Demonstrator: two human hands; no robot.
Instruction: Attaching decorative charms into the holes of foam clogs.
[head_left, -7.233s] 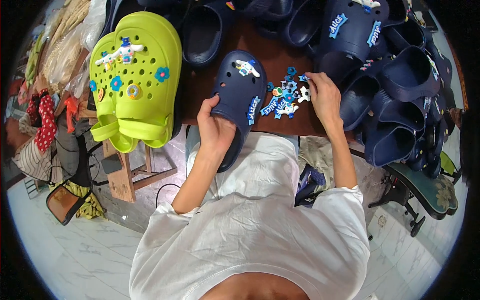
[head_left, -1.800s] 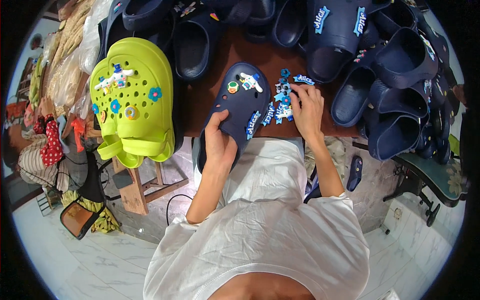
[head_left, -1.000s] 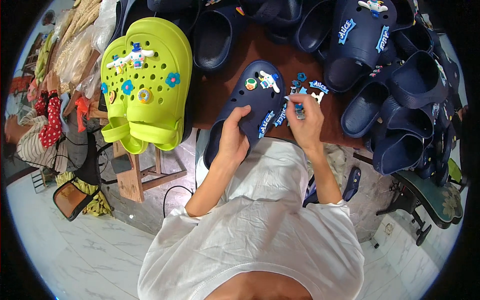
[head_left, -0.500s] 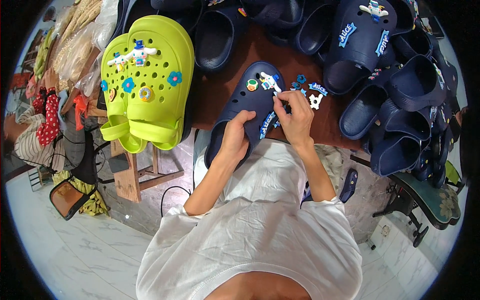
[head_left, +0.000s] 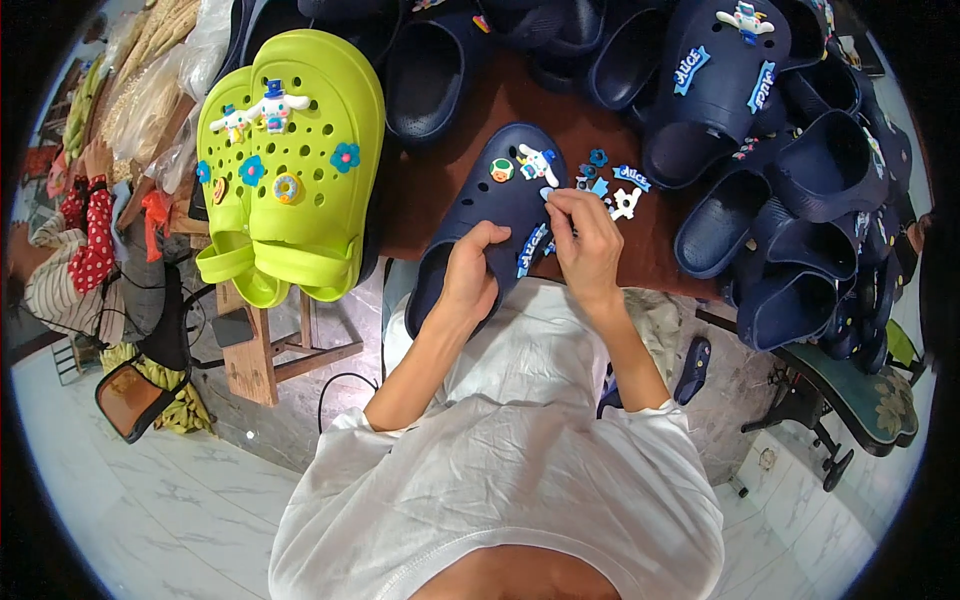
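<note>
A navy clog [head_left: 487, 212] lies on the brown table [head_left: 440, 190] in front of me, with a white dog charm and a small round charm fixed to its top. My left hand [head_left: 468, 275] grips the clog's heel side. My right hand [head_left: 585, 243] pinches a small light-blue charm [head_left: 547, 193] against the clog's right edge. Several loose charms [head_left: 612, 185] lie on the table just right of the clog.
A pair of lime-green clogs [head_left: 290, 170] with charms sits at the left on a wooden stool [head_left: 262, 350]. Many navy clogs [head_left: 790, 190] are piled at the back and right. Bags and cloth lie at far left; a green chair [head_left: 850, 400] stands at right.
My right hand left the pile of loose charms and came onto the clog with a small charm. The left hand kept hold of the clog.
</note>
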